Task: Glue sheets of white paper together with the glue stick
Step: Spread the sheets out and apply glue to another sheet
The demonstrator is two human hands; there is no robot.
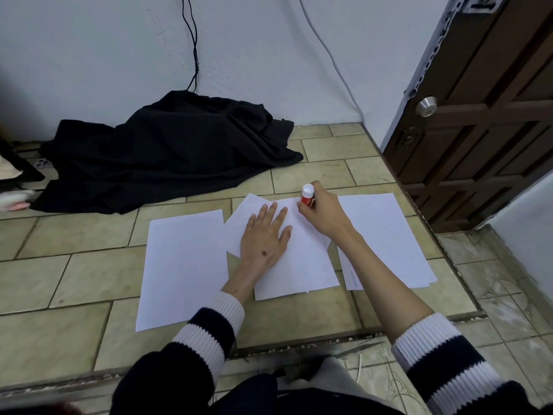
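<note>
We identify a home interior: beige tiled floor [89, 274], plain white wall [104, 55], panelled wooden door [478, 130] with round metal knob [426, 106] beyond the fingers [270, 212], dark crumpled garment [167, 151] on the floor.

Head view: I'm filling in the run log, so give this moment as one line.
left hand: flat on middle sheets | right hand: holds glue stick at their far edge | left sheet, right sheets: untouched

Left hand [264, 235] lay flat, fingers spread, on the middle paper sheets [302, 265]. Right hand [321, 212] gripped a red glue stick [307, 196], white end up, at the sheets' far edge. Single sheet [182, 265] left, paper stack [389, 235] right, on tiled floor [74, 280]. Black cloth [167, 151] by the wall.
</note>
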